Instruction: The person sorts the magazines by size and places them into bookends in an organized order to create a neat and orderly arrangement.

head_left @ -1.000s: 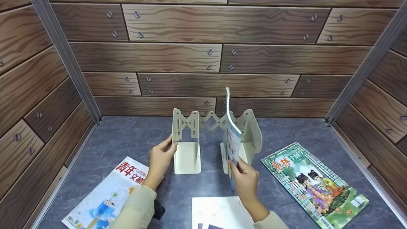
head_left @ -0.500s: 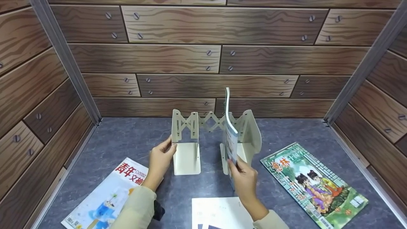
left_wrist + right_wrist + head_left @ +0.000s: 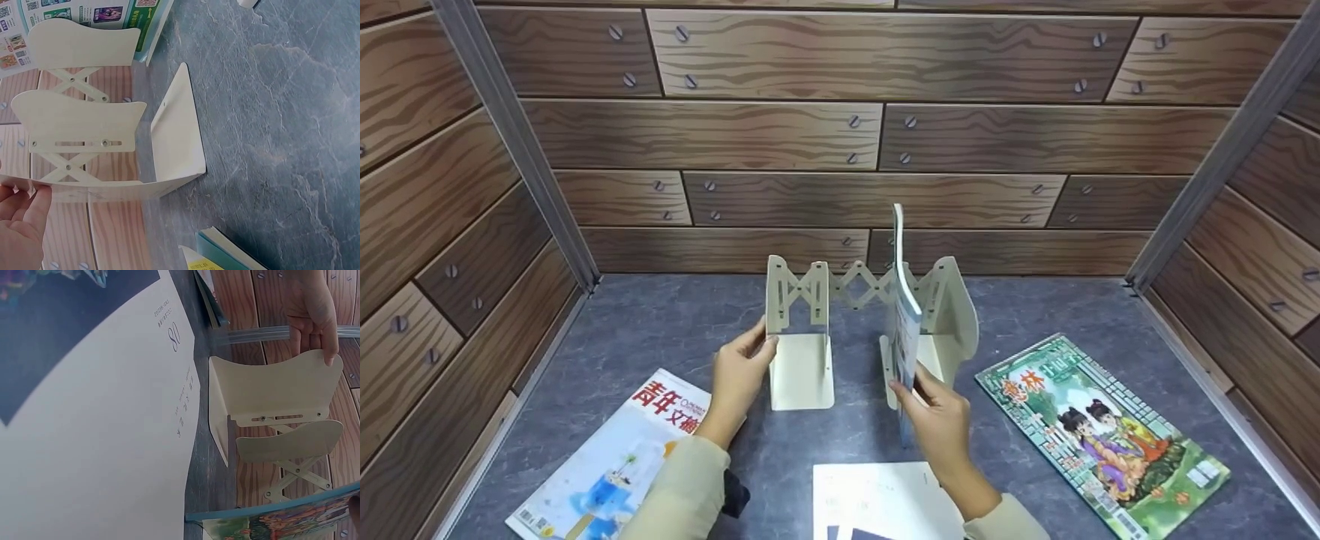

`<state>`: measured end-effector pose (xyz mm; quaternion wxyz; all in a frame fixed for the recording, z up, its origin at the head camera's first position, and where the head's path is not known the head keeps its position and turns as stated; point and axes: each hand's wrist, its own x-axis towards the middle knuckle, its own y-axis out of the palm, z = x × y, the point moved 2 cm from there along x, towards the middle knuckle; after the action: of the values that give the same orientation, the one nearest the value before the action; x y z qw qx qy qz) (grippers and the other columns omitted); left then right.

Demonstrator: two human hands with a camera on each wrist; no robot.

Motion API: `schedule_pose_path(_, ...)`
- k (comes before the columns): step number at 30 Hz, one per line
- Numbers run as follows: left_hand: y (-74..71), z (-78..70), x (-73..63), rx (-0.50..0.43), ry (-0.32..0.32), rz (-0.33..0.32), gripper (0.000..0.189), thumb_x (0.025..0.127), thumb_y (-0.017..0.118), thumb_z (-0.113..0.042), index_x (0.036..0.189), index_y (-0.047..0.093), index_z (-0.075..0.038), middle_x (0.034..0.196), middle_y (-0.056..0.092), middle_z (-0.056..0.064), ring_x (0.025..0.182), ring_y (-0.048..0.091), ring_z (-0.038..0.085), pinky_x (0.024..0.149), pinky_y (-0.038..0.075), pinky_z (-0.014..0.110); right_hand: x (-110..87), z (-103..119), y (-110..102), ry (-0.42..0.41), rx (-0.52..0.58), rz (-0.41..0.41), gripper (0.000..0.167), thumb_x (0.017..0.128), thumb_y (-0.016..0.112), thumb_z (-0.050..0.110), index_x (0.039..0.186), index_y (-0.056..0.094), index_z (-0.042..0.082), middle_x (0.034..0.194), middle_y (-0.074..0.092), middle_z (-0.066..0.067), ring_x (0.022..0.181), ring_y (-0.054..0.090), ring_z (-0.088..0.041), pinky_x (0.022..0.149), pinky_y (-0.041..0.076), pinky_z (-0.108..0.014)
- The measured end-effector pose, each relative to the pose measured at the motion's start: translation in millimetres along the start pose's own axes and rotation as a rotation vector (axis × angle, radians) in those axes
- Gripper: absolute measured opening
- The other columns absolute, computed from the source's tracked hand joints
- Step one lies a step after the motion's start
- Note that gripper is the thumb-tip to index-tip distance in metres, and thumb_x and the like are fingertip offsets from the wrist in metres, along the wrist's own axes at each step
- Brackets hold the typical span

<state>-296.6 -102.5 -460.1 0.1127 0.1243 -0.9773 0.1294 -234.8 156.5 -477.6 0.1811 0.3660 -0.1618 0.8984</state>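
Observation:
A cream metal expandable book stand (image 3: 801,375) with scissor links stands in the middle of the table. My left hand (image 3: 740,371) pinches the edge of its left end plate; in the left wrist view the fingers lie behind that plate (image 3: 84,193). My right hand (image 3: 941,416) grips the lower near edge of a thin magazine (image 3: 906,341), thumb on the left face. The magazine stands upright, its upper part curved, between the stand's inner right divider (image 3: 84,45) and its right end plate (image 3: 956,315). Its colourful cover shows low in the right wrist view.
A magazine with red lettering (image 3: 607,465) lies at left, partly under the left sleeve. Another with a green illustrated cover (image 3: 1102,442) lies at right. A white-covered one (image 3: 877,487) lies in front. Wood-patterned walls (image 3: 840,60) enclose the table (image 3: 675,315).
The right thumb has shifted slightly left across the magazine, and the magazine shows more edge-on. My left hand and the book stand have kept their places.

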Motion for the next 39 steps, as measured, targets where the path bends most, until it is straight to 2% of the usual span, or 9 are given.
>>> schedule_pose_path(4,0.7,0.1,0.5,-0.009,-0.009,0.001,0.038,0.093,0.065,-0.008,0.13,0.063,-0.002,0.127,0.066,0.018,0.121,0.064,0.031,0.099,0.057,0.035,-0.5,0,-2,0.02,0.002,0.019,0.043,0.075,0.081,-0.006,0.115,0.068,-0.011,0.108,0.07,-0.028,0.103,0.061,0.009,0.079,0.057,-0.012)
schedule_pose_path(12,3.2,1.6,0.8,-0.034,-0.001,0.003,0.037,0.092,0.066,-0.006,0.129,0.063,0.001,0.126,0.065,0.022,0.119,0.064,0.033,0.097,0.057,0.033,-4.2,4,-18,0.155,0.015,0.137,0.053,0.076,0.082,0.001,0.125,0.063,-0.008,0.123,0.065,-0.025,0.108,0.066,-0.028,0.076,0.06,-0.015)
schedule_pose_path(20,1.9,2.3,0.8,-0.02,0.002,-0.015,0.037,0.092,0.067,-0.007,0.128,0.064,0.0,0.125,0.066,0.02,0.118,0.065,0.032,0.096,0.058,0.032,-6.1,7,-45,0.22,-0.147,0.245,0.056,0.075,0.083,0.012,0.127,0.065,-0.001,0.124,0.068,-0.015,0.11,0.066,-0.028,0.088,0.056,-0.012)
schedule_pose_path(22,1.4,2.3,0.0,-0.023,-0.005,-0.004,0.037,0.093,0.066,-0.008,0.129,0.064,-0.001,0.126,0.066,0.019,0.119,0.065,0.031,0.096,0.057,0.031,-6.8,6,-55,0.23,-0.195,0.246,0.056,0.075,0.084,0.014,0.126,0.066,0.0,0.123,0.069,-0.013,0.109,0.067,-0.031,0.088,0.057,-0.015)
schedule_pose_path(28,1.5,2.5,-1.0,-0.018,0.0,0.01,0.038,0.094,0.065,-0.01,0.13,0.062,-0.001,0.128,0.064,0.018,0.12,0.064,0.031,0.096,0.057,0.03,-10.3,-6,-84,0.331,-0.285,0.232,0.055,0.075,0.084,0.011,0.126,0.066,0.0,0.12,0.069,-0.014,0.107,0.069,-0.022,0.084,0.05,-0.001)
schedule_pose_path(31,1.7,2.2,-0.7,-0.024,0.01,0.002,0.038,0.093,0.066,-0.01,0.13,0.062,0.0,0.128,0.065,0.019,0.119,0.065,0.031,0.095,0.058,0.03,-9.8,-14,-98,0.398,-0.299,0.24,0.058,0.076,0.084,0.012,0.129,0.063,0.0,0.122,0.068,-0.017,0.108,0.068,-0.027,0.086,0.056,-0.011)
schedule_pose_path(33,1.9,1.9,-0.5,-0.034,0.011,-0.001,0.038,0.093,0.066,-0.009,0.13,0.063,0.0,0.127,0.065,0.019,0.118,0.065,0.031,0.094,0.058,0.029,-8.7,-19,-108,0.413,-0.347,0.262,0.06,0.077,0.084,0.014,0.131,0.061,0.0,0.124,0.066,-0.019,0.108,0.068,-0.035,0.086,0.06,-0.026)
schedule_pose_path(35,1.2,2.3,0.1,-0.043,0.018,-0.002,0.038,0.093,0.067,-0.009,0.129,0.063,0.0,0.127,0.065,0.02,0.118,0.065,0.033,0.094,0.058,0.029,-7.4,-25,-116,0.409,-0.412,0.288,0.062,0.077,0.084,0.018,0.132,0.059,0.001,0.125,0.064,-0.021,0.11,0.065,-0.042,0.088,0.059,-0.043)
schedule_pose_path(39,0.6,3.8,1.1,-0.059,0.019,0.004,0.038,0.093,0.066,-0.007,0.129,0.062,0.002,0.128,0.063,0.021,0.12,0.063,0.035,0.095,0.057,0.028,-7.4,-37,-134,0.399,-0.561,0.348,0.063,0.079,0.083,0.023,0.133,0.058,0.002,0.126,0.062,-0.025,0.105,0.069,-0.044,0.087,0.057,-0.056)
